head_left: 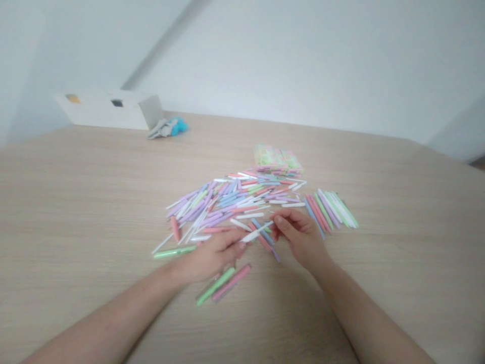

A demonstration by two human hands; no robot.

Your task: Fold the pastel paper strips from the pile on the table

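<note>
Nearest us, a green stick and a pink stick lie side by side below our hands. Our left hand pinches a white stick narrowly between its fingertips; our right hand meets its other end, grip unclear. Beyond, a row lies parallel, seemingly kept apart from the heap; a pack sits further on, and a box stands upper left at the far edge of the table.

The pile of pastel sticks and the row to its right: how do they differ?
The pile is jumbled, its sticks crossing at many angles, while the row lies fanned nearly side by side. The pile also holds far more sticks than the row. Both are pastel sticks lying flat on the table.
</note>
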